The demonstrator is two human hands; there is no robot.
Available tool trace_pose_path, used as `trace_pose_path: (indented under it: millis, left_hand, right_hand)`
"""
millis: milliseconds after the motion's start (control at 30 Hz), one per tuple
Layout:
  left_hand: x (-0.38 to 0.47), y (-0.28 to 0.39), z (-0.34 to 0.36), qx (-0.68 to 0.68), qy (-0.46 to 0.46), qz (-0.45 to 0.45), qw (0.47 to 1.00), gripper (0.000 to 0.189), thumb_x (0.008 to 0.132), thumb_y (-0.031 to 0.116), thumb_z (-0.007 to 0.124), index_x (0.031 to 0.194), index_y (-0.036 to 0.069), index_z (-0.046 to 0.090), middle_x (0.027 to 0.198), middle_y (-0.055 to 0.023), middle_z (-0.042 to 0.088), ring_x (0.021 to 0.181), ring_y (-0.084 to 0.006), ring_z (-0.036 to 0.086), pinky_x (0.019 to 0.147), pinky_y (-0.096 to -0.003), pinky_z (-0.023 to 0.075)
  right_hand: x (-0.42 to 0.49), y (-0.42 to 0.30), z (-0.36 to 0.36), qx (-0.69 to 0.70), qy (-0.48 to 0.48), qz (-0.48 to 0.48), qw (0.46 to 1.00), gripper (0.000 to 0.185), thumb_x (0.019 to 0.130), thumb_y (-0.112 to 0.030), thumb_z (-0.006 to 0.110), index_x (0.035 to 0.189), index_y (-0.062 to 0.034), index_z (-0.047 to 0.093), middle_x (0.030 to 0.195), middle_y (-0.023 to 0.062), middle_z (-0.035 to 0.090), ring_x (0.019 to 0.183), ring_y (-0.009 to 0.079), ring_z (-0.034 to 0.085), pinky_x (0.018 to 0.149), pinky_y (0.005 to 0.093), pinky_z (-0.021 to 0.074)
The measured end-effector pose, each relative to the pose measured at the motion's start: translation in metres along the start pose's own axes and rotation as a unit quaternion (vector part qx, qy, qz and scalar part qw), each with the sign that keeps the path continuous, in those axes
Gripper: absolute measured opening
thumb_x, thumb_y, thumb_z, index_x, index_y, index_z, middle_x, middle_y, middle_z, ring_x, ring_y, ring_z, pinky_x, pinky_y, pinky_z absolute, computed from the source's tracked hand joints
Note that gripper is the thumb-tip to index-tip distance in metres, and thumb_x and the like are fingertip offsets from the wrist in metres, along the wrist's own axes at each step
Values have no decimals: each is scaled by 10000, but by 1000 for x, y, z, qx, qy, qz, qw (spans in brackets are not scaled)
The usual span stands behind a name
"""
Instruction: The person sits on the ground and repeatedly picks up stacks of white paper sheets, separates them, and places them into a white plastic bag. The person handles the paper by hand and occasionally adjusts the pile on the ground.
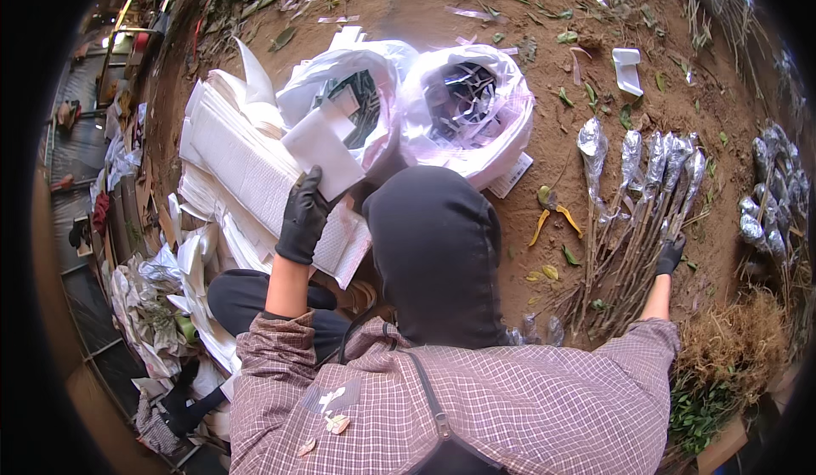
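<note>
My left hand, in a black glove, holds a small stack of white sheets before the left of two white plastic bags. Dark green strips and a labelled card are inside that left bag; the right bag contains dark and pale strips. Stretched out to the right, my right hand, also gloved, is at the edge of a bundle of bare woody stems. Silver foil wraps their upper ends. Its fingers are partly hidden, so their grip is unclear. Yellow-handled pruning shears lie left of the stems.
Large stacks of white padded sheets lean by the left bag. A white strip lies on the soil among leaves. More foil-wrapped stems and a fibrous root mass are at the right. Crumpled wrapping lies far left.
</note>
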State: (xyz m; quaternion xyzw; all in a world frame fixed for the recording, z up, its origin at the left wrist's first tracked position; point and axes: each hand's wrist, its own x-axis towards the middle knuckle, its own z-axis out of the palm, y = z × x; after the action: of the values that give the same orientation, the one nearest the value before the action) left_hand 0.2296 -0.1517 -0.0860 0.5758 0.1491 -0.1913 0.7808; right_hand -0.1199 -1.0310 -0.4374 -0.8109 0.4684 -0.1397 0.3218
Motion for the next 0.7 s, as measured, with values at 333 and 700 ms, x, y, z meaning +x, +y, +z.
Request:
trace_pose_path:
  millis: [333,700]
  left_hand:
    - [-18,-13,12,-19,112,-27,993,285,1029,215,601,1223,8,623,1107,-95,695,982,-196,707,831,-335,593]
    - [-46,-12,25,-184,39,-22,982,335,1012,283,629,1239,36,626,1123,-75,685,1011,-185,684,840,-339,589]
  right_hand:
    - [-134,-176,24,-163,30,35,986,435,966,-306,620,1362,-140,548,1314,158,646,1173,375,623,974,465,478]
    - [-227,-623,27,129,-248,-389,878,259,993,-171,653,1201,-22,689,1092,96,729,961,164,689,856,298,535]
